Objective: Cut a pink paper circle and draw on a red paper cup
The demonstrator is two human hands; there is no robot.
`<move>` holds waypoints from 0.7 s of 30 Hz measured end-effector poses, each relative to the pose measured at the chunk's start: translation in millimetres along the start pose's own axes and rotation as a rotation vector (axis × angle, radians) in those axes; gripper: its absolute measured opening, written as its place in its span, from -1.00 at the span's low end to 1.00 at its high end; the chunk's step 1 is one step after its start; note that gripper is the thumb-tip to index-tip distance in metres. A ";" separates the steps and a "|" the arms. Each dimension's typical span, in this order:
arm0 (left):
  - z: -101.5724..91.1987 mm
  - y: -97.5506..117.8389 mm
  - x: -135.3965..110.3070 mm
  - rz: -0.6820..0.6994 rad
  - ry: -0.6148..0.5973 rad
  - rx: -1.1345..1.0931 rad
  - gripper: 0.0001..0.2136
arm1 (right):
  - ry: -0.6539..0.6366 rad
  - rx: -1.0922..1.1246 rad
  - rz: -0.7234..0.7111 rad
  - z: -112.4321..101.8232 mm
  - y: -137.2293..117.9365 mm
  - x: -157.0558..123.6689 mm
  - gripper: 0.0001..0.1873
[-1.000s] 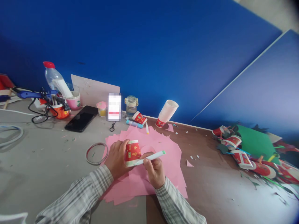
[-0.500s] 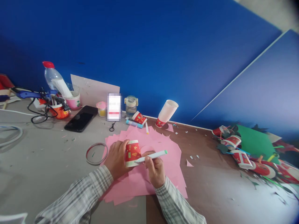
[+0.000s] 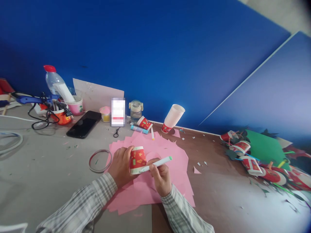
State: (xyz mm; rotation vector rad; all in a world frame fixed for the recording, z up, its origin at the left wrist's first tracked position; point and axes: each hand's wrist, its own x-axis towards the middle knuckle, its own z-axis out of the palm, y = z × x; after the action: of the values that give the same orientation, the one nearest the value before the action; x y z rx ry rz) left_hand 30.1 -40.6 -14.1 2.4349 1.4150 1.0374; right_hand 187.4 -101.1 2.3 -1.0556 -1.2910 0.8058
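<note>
My left hand (image 3: 122, 166) is closed around a red paper cup (image 3: 138, 159) with gold prints and white bands at both ends. In my right hand (image 3: 160, 178) is a white marker pen (image 3: 156, 163) with a green end, pinched between thumb and fingers. The pen's tip is at the white band on the cup's lower edge; whether it touches cannot be made out. Both hands are over a pile of pink paper sheets (image 3: 175, 181). Left of my left hand lies a roll of tape (image 3: 90, 161).
A stack of paper cups (image 3: 173, 117) leans at the back, beside a tipped red cup (image 3: 144, 123), a glue stick (image 3: 139, 129) and a lidded jar (image 3: 136, 111). A black phone (image 3: 84, 124) lies left. Cup crafts and green paper (image 3: 262, 147) crowd the right. Scraps (image 3: 197, 170) dot the table.
The marker has shifted slightly left, its tip moving a little left and down along the cup's lower band. My left hand keeps its hold on the cup.
</note>
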 end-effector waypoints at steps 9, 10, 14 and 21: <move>0.2 0.4 -0.8 0.000 0.020 -0.022 -0.25 | 0.068 0.050 0.047 -2.0 9.3 0.2 -0.76; 0.7 0.0 -0.9 -0.001 0.020 -0.021 -0.24 | 0.064 0.041 0.045 -2.2 9.8 0.1 -0.76; 2.4 -1.9 -1.4 -0.001 0.013 -0.021 -0.22 | 0.051 0.004 0.037 -2.1 8.5 0.0 -0.77; 1.7 -1.4 -1.5 -0.002 0.013 -0.019 -0.22 | 0.051 -0.008 0.040 -0.6 5.0 1.0 -0.76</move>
State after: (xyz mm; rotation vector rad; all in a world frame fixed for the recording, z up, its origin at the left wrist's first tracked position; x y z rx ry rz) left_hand 29.7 -40.8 -16.8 2.4176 1.4037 1.0629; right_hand 188.6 -98.6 -2.0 -1.1048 -1.2340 0.7990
